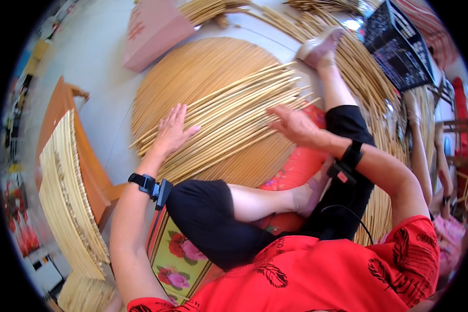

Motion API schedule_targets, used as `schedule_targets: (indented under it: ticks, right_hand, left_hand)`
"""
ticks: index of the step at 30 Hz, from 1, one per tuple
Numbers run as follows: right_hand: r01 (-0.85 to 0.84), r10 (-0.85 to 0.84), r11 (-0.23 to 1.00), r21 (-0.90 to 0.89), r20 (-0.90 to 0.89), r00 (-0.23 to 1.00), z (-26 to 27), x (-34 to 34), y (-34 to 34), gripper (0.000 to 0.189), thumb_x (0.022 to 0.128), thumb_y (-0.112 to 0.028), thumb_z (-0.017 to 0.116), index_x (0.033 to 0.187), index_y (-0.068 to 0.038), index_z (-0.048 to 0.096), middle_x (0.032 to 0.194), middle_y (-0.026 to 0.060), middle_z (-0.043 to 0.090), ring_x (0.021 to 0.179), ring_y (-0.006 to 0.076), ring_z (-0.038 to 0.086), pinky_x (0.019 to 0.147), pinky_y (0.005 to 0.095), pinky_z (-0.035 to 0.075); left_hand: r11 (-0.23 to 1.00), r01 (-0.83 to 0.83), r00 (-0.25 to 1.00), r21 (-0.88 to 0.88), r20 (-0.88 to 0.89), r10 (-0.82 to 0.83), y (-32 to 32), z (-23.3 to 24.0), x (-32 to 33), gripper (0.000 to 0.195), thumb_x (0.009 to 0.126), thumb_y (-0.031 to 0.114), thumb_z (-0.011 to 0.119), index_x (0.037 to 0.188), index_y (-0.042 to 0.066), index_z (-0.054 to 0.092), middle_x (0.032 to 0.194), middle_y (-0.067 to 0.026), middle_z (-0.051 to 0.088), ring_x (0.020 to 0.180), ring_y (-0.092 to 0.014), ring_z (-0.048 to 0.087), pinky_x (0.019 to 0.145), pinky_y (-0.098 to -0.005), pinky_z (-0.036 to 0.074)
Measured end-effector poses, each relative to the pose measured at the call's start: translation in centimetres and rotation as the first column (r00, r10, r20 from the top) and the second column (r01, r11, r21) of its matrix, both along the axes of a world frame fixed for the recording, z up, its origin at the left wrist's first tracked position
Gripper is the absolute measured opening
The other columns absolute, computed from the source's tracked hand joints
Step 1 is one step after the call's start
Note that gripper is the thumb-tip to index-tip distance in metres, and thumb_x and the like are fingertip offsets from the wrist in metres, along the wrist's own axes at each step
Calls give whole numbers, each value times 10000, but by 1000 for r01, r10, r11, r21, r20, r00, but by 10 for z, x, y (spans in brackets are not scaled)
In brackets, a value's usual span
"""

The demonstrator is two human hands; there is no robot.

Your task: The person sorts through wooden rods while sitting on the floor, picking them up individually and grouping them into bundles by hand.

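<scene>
Several pale, straight stalks (218,121), perhaps reed, lie side by side in a loose, slanting layer across a round mat (202,66) of thin brown strips. My left hand (174,130) rests palm down over the left part of the layer, its thumb apart from the fingers. Near the right ends of the stalks is my right hand (290,123), with its fingers bent. Whether those fingers grip a stalk cannot be made out. Both of my wrists wear black strapped devices.
Panels of joined stalks (68,187) lean on an orange wooden stool (62,117) at left. A pink box or bag (156,35) stands beyond the mat. Long stalk bundles (347,66) lie at right, near a dark patterned box (397,50) and another person's legs (419,156). Red floral cushion (300,163) by my legs.
</scene>
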State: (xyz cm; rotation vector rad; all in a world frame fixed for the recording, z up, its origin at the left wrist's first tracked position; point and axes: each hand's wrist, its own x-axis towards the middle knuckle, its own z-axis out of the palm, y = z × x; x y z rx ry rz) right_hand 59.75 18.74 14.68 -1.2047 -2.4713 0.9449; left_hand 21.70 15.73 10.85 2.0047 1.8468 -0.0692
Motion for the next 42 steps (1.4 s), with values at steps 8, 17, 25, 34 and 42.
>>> schedule_targets:
  ticks: [8,17,25,34,42]
  right_hand:
    - [-2,-677,50,-999,-35,735,-40,29,-89,393,1000,-273,516,1198,66,498,1114,211,632,1010,332,657,889,415,555]
    - [-274,-911,-84,-958,-38,410,-75,-41,-63,336,1012,-246,475,1187,42,471,1195,204,554,1109,307,577,977,409,498]
    - [-241,-922,24,-970,-115,370,-83,-72,-9,293,1012,-201,453,1187,31,496,1171,191,583,1031,274,602,933,386,517]
    - [401,-723,587,-704,-232,651,-62,28,30,211,972,-182,497,986,-2,606,759,100,642,740,205,667,689,345,549]
    - [650,-620,737,184,-200,759,-76,82,116,410,949,-364,494,1108,-6,615,1186,242,601,1125,407,547,972,450,421]
  left_hand:
    - [1000,-9,1000,13,0,9,36,-3,73,990,835,694,534,1529,68,205,1584,-175,207,1470,-338,173,1149,-606,145]
    - [998,25,999,53,-21,-24,35,-17,101,1024,822,749,493,1535,77,193,1587,-158,210,1478,-326,148,1148,-614,109]
    - [995,96,995,26,-6,-96,42,-12,100,1088,768,754,561,1541,96,171,1597,-133,188,1483,-306,136,1148,-615,111]
    - [983,169,980,72,-120,-160,24,-13,104,1243,648,743,684,1555,140,86,1615,-122,105,1493,-301,74,1154,-625,90]
    - [984,144,990,101,-28,-142,16,-10,98,1248,633,709,719,1556,136,106,1607,-132,151,1491,-290,108,1168,-579,95]
